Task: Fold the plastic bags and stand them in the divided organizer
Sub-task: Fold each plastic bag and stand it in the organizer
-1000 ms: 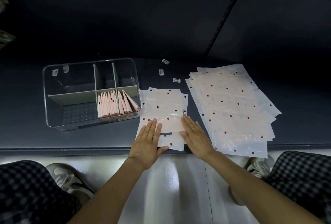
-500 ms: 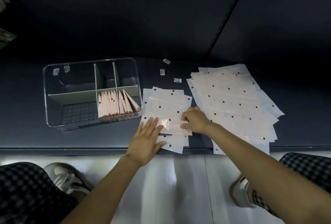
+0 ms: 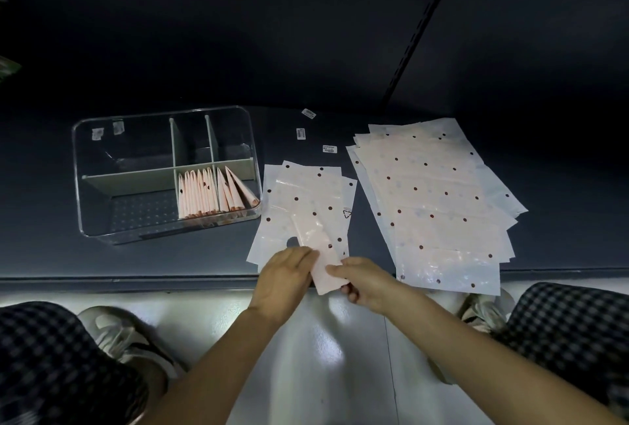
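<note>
Covering the bag's [image 3: 308, 217] near edge: hands [image 3: 326, 276].

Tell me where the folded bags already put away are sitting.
In the head view, the folded bags stand in the near right compartment of the clear organizer, on the left of the dark surface, just left of the bag being folded.

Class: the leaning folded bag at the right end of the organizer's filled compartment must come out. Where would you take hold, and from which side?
Probably pinch the top edge of the leaning folded bag from above. It stands on edge in the organizer, whose clear walls block its sides, and upright bags crowd its left.
</note>
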